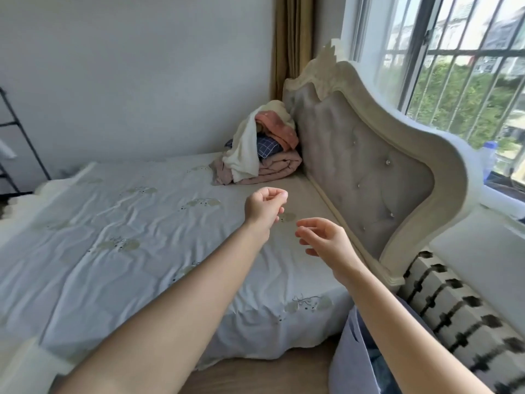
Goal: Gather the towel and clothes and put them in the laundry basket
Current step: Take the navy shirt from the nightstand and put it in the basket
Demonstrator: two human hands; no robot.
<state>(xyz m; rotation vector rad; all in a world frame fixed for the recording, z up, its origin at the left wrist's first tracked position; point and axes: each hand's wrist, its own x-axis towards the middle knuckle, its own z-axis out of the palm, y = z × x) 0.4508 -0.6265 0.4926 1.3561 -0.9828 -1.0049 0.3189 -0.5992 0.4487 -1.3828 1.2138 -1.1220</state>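
Observation:
A pile of clothes lies in the far corner of the bed against the headboard: a cream towel (245, 149) draped over the front, a pink-orange cloth (279, 129) on top, a navy checked garment (266, 146) in the middle and a folded pink blanket (272, 170) underneath. Both my arms reach out over the bed, short of the pile. My left hand (262, 210) is loosely curled and holds nothing. My right hand (324, 240) is open with its fingers apart. A grey-lilac laundry basket (348, 356) stands on the floor at the bottom right, partly behind my right forearm.
The bed (127, 237) has a pale blue patterned sheet. A tufted grey headboard (369, 172) with a cream frame runs along its right side. A black-and-white patterned cushion (460, 317) lies right of the basket. A barred window is at upper right and a black rack (17, 132) at far left.

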